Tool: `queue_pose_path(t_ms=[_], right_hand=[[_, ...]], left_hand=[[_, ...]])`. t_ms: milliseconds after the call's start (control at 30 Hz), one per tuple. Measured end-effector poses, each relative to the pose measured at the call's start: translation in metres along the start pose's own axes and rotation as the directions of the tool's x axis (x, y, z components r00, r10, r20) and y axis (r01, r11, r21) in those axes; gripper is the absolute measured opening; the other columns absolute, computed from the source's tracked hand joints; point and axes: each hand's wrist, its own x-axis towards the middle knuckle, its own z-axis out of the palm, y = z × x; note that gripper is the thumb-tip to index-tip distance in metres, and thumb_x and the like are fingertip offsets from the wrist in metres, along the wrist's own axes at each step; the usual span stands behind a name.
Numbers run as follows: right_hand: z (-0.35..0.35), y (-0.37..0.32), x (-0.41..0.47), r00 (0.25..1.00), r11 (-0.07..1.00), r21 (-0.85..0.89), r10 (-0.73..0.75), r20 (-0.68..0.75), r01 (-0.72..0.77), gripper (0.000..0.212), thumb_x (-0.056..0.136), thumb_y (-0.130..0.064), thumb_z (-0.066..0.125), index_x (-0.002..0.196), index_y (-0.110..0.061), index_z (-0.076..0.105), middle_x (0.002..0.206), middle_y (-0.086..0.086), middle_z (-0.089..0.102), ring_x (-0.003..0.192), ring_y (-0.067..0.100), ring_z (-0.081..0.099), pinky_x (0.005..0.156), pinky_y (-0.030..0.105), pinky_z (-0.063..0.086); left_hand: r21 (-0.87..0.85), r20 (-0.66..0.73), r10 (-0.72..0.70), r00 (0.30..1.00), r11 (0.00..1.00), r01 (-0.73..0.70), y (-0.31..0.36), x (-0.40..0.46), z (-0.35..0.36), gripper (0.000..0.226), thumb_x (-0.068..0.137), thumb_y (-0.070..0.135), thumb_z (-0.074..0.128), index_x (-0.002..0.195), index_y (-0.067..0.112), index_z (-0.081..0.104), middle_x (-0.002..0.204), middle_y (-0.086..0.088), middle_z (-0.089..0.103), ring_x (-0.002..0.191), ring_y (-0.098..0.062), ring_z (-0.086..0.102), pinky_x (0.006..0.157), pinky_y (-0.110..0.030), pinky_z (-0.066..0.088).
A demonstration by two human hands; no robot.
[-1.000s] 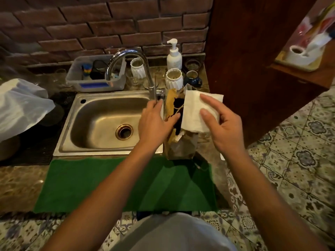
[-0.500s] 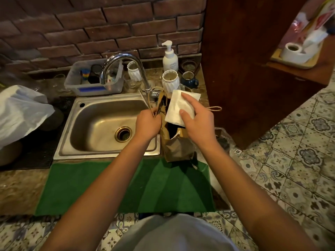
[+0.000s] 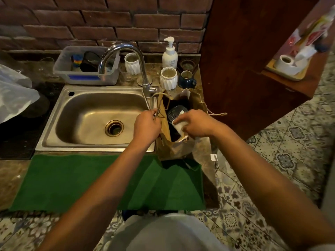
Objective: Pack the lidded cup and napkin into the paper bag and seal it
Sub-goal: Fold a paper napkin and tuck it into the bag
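A brown paper bag (image 3: 167,147) stands open on the counter just right of the sink. Inside it I see the dark lid of the cup (image 3: 174,112). My left hand (image 3: 146,126) grips the bag's left edge and its twine handle, holding the mouth open. My right hand (image 3: 196,124) is over the bag's mouth with the white napkin (image 3: 179,126) folded in its fingers, partly down inside the bag beside the cup. The bag's other twine handle (image 3: 217,114) hangs out to the right.
A steel sink (image 3: 54,136) and tap (image 3: 125,49) are left of the bag. Behind it stand white ribbed pots (image 3: 168,78), a blue mug (image 3: 186,80), a soap pump (image 3: 169,55) and a plastic tub (image 3: 87,77). A green mat (image 3: 72,180) covers the counter front. A wooden cabinet (image 3: 244,51) stands at the right.
My right hand has brought the napkin down from above the bag into its mouth. My left hand has shifted to grip the bag's left handle and edge.
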Motion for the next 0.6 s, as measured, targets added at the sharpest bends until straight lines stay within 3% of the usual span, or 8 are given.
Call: queue_pose_path(t_ms=[133, 200, 267, 300, 333, 433, 500, 600], right_hand=[[-0.012, -0.003, 0.011, 0.998, 0.973, 0.229, -0.01, -0.058, 0.023, 0.041, 0.094, -0.008, 0.064, 0.127, -0.033, 0.07, 0.138, 0.002, 0.062, 0.102, 0.018, 0.065, 0.074, 0.027, 0.055], [-0.014, -0.003, 0.014, 1.0, 0.952, 0.305, 0.015, -0.024, -0.007, 0.039, 0.094, -0.009, 0.065, 0.123, -0.035, 0.071, 0.135, 0.004, 0.062, 0.104, 0.025, 0.066, 0.08, 0.037, 0.06], [-0.013, -0.004, 0.018, 0.994, 0.96, 0.277, 0.004, 0.105, -0.033, 0.037, 0.094, -0.009, 0.067, 0.116, -0.036, 0.075, 0.124, 0.008, 0.068, 0.096, 0.038, 0.068, 0.079, 0.049, 0.06], [-0.012, -0.006, 0.02, 0.984, 0.964, 0.262, 0.006, 0.18, -0.054, 0.036, 0.094, -0.007, 0.066, 0.114, -0.035, 0.076, 0.116, 0.009, 0.07, 0.084, 0.04, 0.065, 0.07, 0.048, 0.059], [-0.011, -0.008, 0.022, 0.971, 0.965, 0.248, 0.02, 0.237, -0.08, 0.035, 0.094, -0.005, 0.065, 0.113, -0.033, 0.077, 0.11, 0.01, 0.071, 0.074, 0.036, 0.06, 0.06, 0.044, 0.054], [-0.008, -0.013, 0.031, 0.952, 0.975, 0.169, 0.089, 0.293, -0.143, 0.035, 0.095, -0.001, 0.061, 0.109, -0.028, 0.077, 0.113, 0.009, 0.073, 0.079, 0.026, 0.059, 0.064, 0.035, 0.05], [-0.007, -0.017, 0.035, 0.936, 0.981, 0.06, 0.155, 0.315, -0.182, 0.033, 0.096, 0.0, 0.058, 0.111, -0.024, 0.076, 0.107, 0.005, 0.071, 0.071, 0.018, 0.059, 0.057, 0.025, 0.048], [0.001, -0.016, 0.039, 0.92, 0.977, -0.002, 0.201, 0.336, -0.213, 0.035, 0.095, 0.001, 0.056, 0.114, -0.022, 0.075, 0.102, 0.006, 0.07, 0.063, 0.014, 0.056, 0.049, 0.023, 0.044]], left_hand=[[0.028, -0.024, 0.002, 1.0, 1.0, -0.001, -0.009, 0.001, 0.0, 0.036, 0.094, 0.017, 0.055, 0.126, 0.014, 0.072, 0.106, -0.012, 0.076, 0.092, -0.029, 0.069, 0.07, -0.03, 0.046], [0.017, -0.018, -0.005, 1.0, 1.0, 0.005, -0.012, 0.003, -0.003, 0.037, 0.094, 0.017, 0.055, 0.127, 0.013, 0.071, 0.111, -0.013, 0.075, 0.097, -0.03, 0.068, 0.076, -0.033, 0.052], [0.001, -0.015, -0.011, 1.0, 1.0, 0.011, -0.01, 0.004, -0.006, 0.039, 0.094, 0.017, 0.055, 0.131, 0.013, 0.069, 0.115, -0.013, 0.074, 0.103, -0.031, 0.069, 0.086, -0.04, 0.058], [-0.003, -0.017, -0.011, 1.0, 1.0, 0.011, -0.009, 0.005, -0.008, 0.04, 0.094, 0.017, 0.056, 0.132, 0.012, 0.068, 0.117, -0.014, 0.073, 0.105, -0.032, 0.069, 0.089, -0.043, 0.058], [-0.006, -0.022, -0.006, 1.0, 1.0, 0.006, -0.009, 0.006, -0.008, 0.04, 0.095, 0.016, 0.056, 0.133, 0.011, 0.067, 0.12, -0.015, 0.072, 0.106, -0.033, 0.069, 0.09, -0.044, 0.057], [0.002, -0.033, 0.019, 0.999, 1.0, -0.019, -0.009, 0.007, -0.008, 0.039, 0.096, 0.016, 0.055, 0.133, 0.012, 0.067, 0.122, -0.014, 0.072, 0.106, -0.032, 0.068, 0.089, -0.041, 0.056], [0.008, -0.031, 0.037, 0.999, 0.999, -0.037, -0.01, 0.008, -0.008, 0.038, 0.096, 0.017, 0.054, 0.132, 0.012, 0.068, 0.121, -0.014, 0.072, 0.107, -0.032, 0.067, 0.089, -0.04, 0.055], [0.003, -0.037, 0.046, 0.998, 0.999, -0.045, -0.01, 0.007, -0.008, 0.039, 0.098, 0.017, 0.054, 0.134, 0.012, 0.066, 0.125, -0.013, 0.069, 0.111, -0.031, 0.066, 0.093, -0.041, 0.055]])
